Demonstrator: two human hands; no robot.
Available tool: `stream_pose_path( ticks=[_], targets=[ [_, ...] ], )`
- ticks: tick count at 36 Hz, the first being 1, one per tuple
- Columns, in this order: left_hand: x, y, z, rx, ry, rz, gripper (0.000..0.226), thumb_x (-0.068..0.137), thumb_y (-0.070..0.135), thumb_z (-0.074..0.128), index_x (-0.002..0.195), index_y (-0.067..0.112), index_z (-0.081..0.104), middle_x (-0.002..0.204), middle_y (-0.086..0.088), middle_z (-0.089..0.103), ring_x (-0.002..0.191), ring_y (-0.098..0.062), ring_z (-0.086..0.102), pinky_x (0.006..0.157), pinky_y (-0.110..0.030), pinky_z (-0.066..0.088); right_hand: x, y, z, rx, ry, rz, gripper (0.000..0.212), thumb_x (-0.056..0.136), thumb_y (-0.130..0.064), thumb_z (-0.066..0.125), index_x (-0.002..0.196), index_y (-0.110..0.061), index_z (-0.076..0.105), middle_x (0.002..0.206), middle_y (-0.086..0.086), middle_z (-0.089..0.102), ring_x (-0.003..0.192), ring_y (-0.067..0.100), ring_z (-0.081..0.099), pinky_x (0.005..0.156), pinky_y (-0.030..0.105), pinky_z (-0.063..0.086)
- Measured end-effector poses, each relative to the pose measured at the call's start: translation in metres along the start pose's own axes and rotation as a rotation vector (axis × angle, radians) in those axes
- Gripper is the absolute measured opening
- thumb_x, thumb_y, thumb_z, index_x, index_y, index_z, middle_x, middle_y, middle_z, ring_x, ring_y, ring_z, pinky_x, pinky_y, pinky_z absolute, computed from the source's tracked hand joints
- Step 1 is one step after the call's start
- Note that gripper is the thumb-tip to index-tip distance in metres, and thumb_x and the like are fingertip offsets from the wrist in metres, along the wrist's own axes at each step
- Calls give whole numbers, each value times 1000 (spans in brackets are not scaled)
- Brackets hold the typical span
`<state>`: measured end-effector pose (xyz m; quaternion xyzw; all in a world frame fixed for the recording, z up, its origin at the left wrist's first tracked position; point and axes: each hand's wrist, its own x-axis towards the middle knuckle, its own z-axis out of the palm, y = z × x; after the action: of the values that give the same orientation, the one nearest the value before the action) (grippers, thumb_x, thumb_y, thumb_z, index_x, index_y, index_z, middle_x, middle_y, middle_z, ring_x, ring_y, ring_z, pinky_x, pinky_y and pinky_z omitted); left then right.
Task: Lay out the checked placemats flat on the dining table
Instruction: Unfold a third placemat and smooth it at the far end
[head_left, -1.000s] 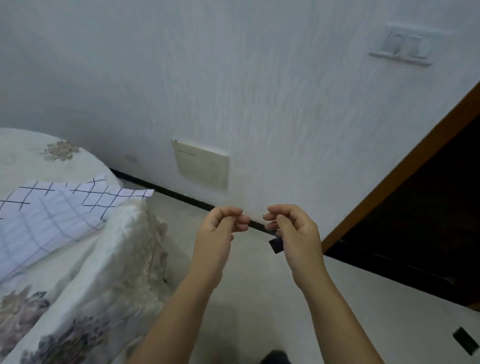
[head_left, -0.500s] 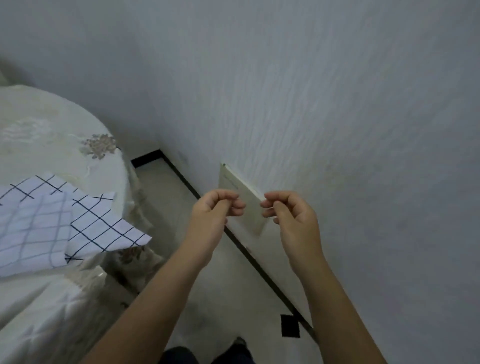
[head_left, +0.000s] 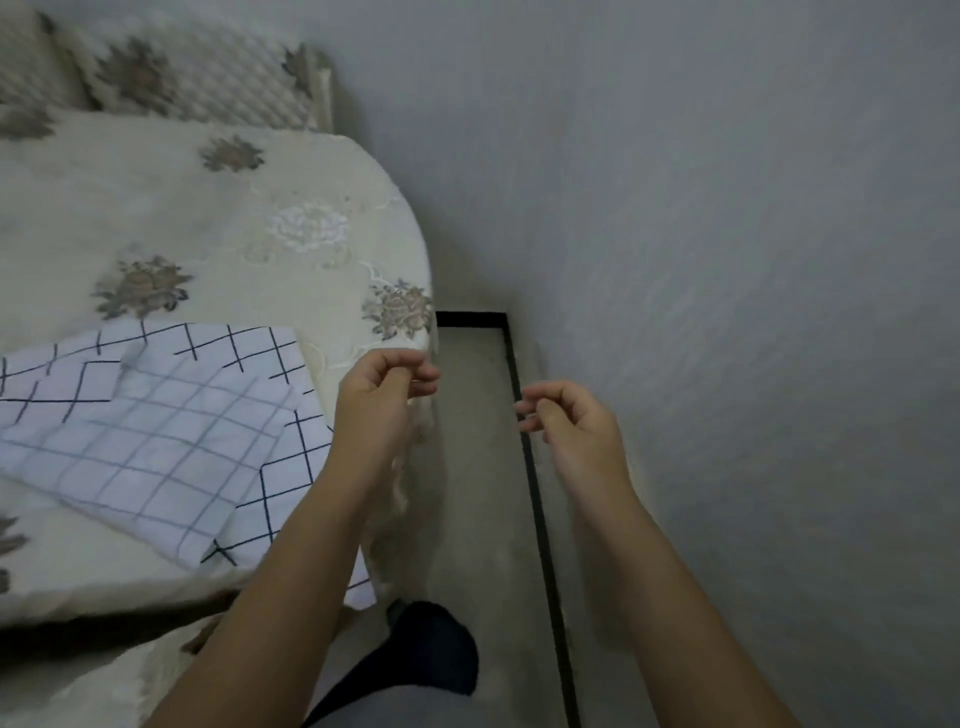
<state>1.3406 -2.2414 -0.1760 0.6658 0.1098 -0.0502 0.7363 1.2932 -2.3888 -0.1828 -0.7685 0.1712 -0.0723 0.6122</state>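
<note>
With the left hand (head_left: 387, 395) and right hand (head_left: 571, 423) both curled on nothing, the white dark-checked fabric placemats (head_left: 156, 441) lie overlapped at the cream floral-clothed bench's (head_left: 234, 218) edge, one corner overhanging, so a careless tug could drag them floorwards.

— How are the hands held?
— Both are raised in front, kept apart. The left hand (head_left: 384, 400) is curled, its thumb laid against the fingertips; nothing is seen in it.
— And the right hand (head_left: 576, 423)?
— Its fingers are curled towards 9 o'clock, with nothing gripped. The left forearm (head_left: 291, 545) is aimed at 1 o'clock, the right forearm (head_left: 665, 561) at 11 o'clock.
</note>
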Motion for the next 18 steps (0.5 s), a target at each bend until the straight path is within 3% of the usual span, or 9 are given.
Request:
stream_pose_path(
  ticks=[3, 7, 10, 13, 18],
  targets=[
    [33, 6, -10, -18, 95, 15, 25, 91, -2, 38, 84, 14, 56, 81, -3, 65, 71, -11, 60, 50, -2, 41, 46, -16, 19, -13, -111, -23, 22, 93, 3, 41, 88, -10, 59, 78, 1, 62, 56, -5, 55, 58, 6, 42],
    [62, 4, -27, -21, 239, 13, 25, 92, 1, 40, 83, 17, 57, 80, 2, 65, 70, -9, 61, 51, -1, 40, 89, -30, 51, 8, -251, -47, 30, 92, 4, 41, 80, -17, 58, 73, -1, 61, 62, 7, 55, 65, 15, 46],
    [70, 1, -41, 12, 347, -5, 23, 92, 1, 40, 86, 16, 57, 81, 1, 65, 72, -8, 60, 53, -1, 40, 104, -31, 79, 1, -367, -16, 30, 92, 3, 41, 80, -18, 59, 74, -2, 62, 55, -2, 55, 56, 8, 42],
    [71, -11, -57, 107, 450, -40, 23, 92, 3, 41, 87, 20, 56, 84, 5, 65, 77, -10, 59, 63, -11, 45, 114, -27, 106, -6, -510, 39, 24, 91, 3, 41, 89, -11, 60, 76, 0, 62, 52, -4, 55, 51, 4, 39],
    [66, -42, -76, 329, 643, -178, 15, 92, 12, 46, 100, 20, 56, 99, 3, 63, 79, -10, 55, 65, -21, 42, 134, -18, 147, -91, -735, 59, 28, 91, -2, 42, 79, -21, 59, 77, -3, 63, 63, 8, 57, 52, 3, 40]
  ],
)
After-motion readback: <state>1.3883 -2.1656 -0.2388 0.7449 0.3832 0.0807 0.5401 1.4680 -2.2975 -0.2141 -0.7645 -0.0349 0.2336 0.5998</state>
